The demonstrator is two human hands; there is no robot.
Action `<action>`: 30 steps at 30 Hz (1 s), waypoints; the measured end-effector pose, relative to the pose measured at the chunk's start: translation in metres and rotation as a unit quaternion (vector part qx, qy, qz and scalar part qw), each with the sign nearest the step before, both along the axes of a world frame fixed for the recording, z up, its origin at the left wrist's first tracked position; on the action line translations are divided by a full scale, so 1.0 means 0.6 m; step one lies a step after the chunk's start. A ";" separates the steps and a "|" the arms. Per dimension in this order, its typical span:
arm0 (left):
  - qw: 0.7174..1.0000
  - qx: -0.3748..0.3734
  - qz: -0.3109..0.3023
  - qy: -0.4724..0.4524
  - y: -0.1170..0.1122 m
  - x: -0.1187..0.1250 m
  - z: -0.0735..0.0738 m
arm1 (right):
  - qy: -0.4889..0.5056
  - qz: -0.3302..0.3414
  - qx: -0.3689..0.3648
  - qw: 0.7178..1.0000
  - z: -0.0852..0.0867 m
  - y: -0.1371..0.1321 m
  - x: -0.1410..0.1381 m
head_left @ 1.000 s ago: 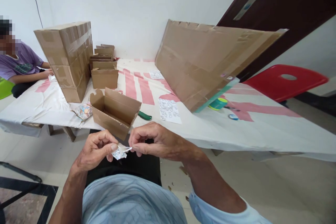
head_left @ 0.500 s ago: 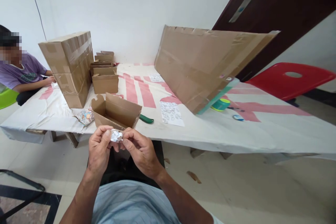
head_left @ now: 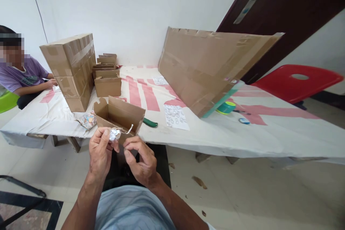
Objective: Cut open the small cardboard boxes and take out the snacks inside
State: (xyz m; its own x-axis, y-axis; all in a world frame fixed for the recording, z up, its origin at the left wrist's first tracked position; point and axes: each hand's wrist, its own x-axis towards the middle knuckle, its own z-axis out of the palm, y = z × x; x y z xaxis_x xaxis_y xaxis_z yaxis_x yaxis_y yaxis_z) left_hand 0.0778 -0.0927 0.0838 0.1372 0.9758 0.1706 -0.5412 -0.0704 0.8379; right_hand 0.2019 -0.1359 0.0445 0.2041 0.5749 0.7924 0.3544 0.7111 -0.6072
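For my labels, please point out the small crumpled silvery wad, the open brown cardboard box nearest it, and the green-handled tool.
small crumpled silvery wad (head_left: pixel 114 134), head view, its middle.
open brown cardboard box (head_left: pixel 124 113), head view, inner back wall.
green-handled tool (head_left: pixel 150 123), head view, the handle.

Nothing is legible: print on the crumpled silvery wrapper (head_left: pixel 114 134) in the left hand (head_left: pixel 101 152) and on the white paper sheet (head_left: pixel 175 116) on the surface (head_left: pixel 269 134) is too blurred.

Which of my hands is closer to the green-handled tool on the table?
Right. The right hand is just below-left of the green-handled tool; the left hand, pinching a crumpled packet, is farther left.
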 end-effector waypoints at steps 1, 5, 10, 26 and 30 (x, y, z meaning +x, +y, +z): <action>1.000 0.002 0.002 0.002 0.000 -0.002 0.001 | 0.019 -0.009 -0.005 1.000 0.002 -0.001 0.003; 1.000 0.007 0.000 0.022 -0.001 -0.004 0.000 | 0.053 -0.043 -0.043 0.997 0.028 0.001 0.024; 0.999 0.010 -0.021 0.041 -0.002 -0.002 -0.003 | -0.097 -0.001 -0.076 0.992 0.059 0.014 0.047; 0.885 0.248 0.222 0.325 -0.003 -0.002 -0.027 | -0.182 -0.075 -0.044 0.980 0.029 -0.010 0.013; 0.830 0.332 0.203 0.400 -0.002 -0.005 -0.025 | -0.257 -0.107 -0.044 0.959 0.036 -0.009 0.029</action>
State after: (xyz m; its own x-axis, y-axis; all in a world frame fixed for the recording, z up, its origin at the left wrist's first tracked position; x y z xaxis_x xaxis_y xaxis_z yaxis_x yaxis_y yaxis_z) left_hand 0.0750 -0.0939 0.0688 0.1484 0.6968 0.7018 0.3506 -0.7006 0.6215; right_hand 0.2192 -0.1411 0.0664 -0.0808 0.6322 0.7706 0.7551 0.5434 -0.3667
